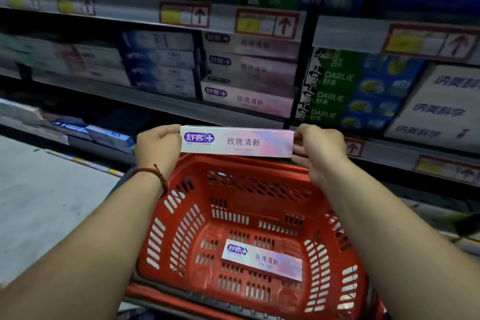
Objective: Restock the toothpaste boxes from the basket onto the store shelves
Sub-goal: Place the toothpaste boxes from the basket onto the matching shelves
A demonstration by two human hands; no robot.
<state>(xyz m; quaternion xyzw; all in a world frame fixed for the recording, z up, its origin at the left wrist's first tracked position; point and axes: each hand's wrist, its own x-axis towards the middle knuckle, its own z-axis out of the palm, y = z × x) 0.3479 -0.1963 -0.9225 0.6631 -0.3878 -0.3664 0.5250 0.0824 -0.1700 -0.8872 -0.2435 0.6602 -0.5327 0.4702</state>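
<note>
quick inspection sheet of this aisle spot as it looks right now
surface: shelf ledge stocked with toothpaste stacks; grey floor at left
job's things: held box level above red basket; one spare box lies in it; matching stack on the shelf
clutter: nothing seen
grips: left grip and right grip each hold one end of the held box
cables: nothing seen
surroundings: Darlie boxes right of the stack; price tags on shelf edges

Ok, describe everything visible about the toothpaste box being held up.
The held box is a slim carton, white shading to iridescent pink, with a purple logo at its left and dark Chinese lettering centred. It is level, face toward the camera, above the far rim of the red basket, its ends gripped by the left hand and right hand.
</note>
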